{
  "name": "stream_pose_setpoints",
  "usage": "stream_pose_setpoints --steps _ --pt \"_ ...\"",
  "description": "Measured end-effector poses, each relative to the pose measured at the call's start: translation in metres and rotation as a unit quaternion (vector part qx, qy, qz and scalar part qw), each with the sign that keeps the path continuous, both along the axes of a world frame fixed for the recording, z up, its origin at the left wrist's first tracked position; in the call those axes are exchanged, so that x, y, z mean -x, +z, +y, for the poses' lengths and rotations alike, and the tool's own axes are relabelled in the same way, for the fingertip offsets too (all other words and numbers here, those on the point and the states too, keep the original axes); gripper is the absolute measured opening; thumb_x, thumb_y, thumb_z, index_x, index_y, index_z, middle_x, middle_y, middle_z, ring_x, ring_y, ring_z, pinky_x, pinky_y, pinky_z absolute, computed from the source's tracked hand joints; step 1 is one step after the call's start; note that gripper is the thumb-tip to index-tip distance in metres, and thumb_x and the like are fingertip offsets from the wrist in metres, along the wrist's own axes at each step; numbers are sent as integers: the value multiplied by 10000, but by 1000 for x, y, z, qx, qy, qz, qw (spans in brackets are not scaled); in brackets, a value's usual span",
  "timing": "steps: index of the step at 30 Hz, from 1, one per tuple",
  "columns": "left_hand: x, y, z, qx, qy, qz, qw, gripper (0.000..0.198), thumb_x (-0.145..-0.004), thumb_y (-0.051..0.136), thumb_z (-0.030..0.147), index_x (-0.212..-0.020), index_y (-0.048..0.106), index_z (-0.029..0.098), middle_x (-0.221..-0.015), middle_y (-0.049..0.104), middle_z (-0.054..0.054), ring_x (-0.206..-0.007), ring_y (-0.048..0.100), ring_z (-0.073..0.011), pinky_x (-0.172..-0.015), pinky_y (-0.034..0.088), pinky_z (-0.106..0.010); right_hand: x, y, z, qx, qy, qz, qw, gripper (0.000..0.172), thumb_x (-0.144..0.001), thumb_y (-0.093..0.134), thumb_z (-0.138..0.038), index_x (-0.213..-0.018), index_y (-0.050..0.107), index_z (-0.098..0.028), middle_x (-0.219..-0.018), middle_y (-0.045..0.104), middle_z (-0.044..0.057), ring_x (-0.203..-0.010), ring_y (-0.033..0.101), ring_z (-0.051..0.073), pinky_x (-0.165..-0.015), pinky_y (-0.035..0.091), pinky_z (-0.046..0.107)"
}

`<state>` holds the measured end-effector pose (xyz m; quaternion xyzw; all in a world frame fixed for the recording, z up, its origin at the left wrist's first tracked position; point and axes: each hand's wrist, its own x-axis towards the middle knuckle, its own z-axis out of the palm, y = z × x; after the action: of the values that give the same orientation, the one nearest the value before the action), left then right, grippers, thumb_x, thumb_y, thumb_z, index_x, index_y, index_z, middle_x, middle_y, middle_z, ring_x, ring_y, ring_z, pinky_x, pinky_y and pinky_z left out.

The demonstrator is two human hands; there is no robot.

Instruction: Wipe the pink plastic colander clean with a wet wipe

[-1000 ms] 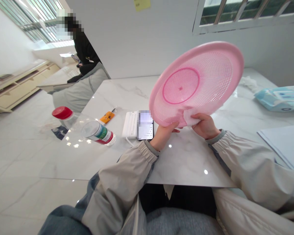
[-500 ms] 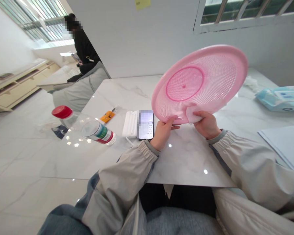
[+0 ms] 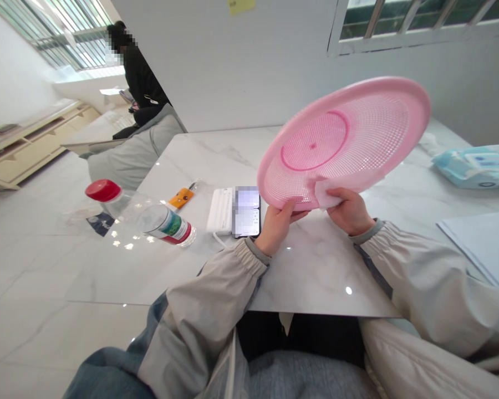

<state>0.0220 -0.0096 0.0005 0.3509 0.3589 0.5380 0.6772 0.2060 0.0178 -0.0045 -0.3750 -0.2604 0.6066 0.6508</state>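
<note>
A round pink plastic mesh basket (image 3: 370,133) is held up tilted above the marble-patterned table, its inside facing me. My left hand (image 3: 275,226) grips the basket's near-left rim, thumb on the inner side and fingers beneath. Pinched in my right hand (image 3: 349,210) is a thin white wipe (image 3: 325,194), which lies against the basket's near inner wall and rim. Part of the wipe spreads rightward along the mesh. Whether the right fingers also touch the rim is hidden.
Left of my hands lie a phone (image 3: 247,213), a white power bank (image 3: 220,213) and an orange keychain pouch (image 3: 182,198). A clear red-capped bottle (image 3: 172,224) stands farther left. On the right are a blue wipes pack (image 3: 478,166) and white papers (image 3: 482,244). A person (image 3: 141,77) sits beyond.
The basket has tilted slightly, its far right rim shifting a little to the right. Both hands keep their hold in nearly the same places.
</note>
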Motion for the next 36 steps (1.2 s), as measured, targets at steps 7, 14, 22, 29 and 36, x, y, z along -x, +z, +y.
stream_pose_setpoints --steps 7,14,22,29,36 --pt "1 1 -2 22 -87 -32 995 370 -1037 724 357 -1296 694 95 -1210 840 -182 -1035 857 -269 -1110 654 -478 -1 -1 -2 21 33 -4 999 203 -705 825 -142 -875 819 -252 -1041 857 11 -1129 782 244 -1138 637 375" --pt "5 2 2 0 -37 41 998 454 -983 792 525 -1176 752 116 -1092 851 -176 -979 849 -285 -933 679 -422 -5 -4 4 9 -9 3 1000 215 -676 853 -148 -842 783 -266 -1013 842 9 -1220 764 250 -1165 617 354" --pt "9 0 7 -50 91 102 989 442 -1018 716 613 -1022 720 171 -921 805 -80 -864 825 -221 -848 673 -367 -6 -14 13 -10 -139 7 990 284 -634 826 -93 -862 766 -252 -953 825 1 -1155 790 252 -1117 659 369" --pt "7 0 2 -61 20 101 993 530 -972 754 702 -946 669 179 -808 754 -52 -847 844 -259 -821 701 -391 -7 -11 13 -13 -91 14 996 175 -824 812 -162 -966 806 -265 -1126 863 13 -1255 783 224 -1201 613 355" --pt "4 0 0 -35 -49 103 993 489 -990 768 634 -1044 698 153 -871 795 -92 -896 845 -271 -872 692 -418 -5 -11 9 4 -41 20 999 132 -821 824 -209 -936 792 -264 -1107 866 20 -1247 792 261 -1181 640 425"
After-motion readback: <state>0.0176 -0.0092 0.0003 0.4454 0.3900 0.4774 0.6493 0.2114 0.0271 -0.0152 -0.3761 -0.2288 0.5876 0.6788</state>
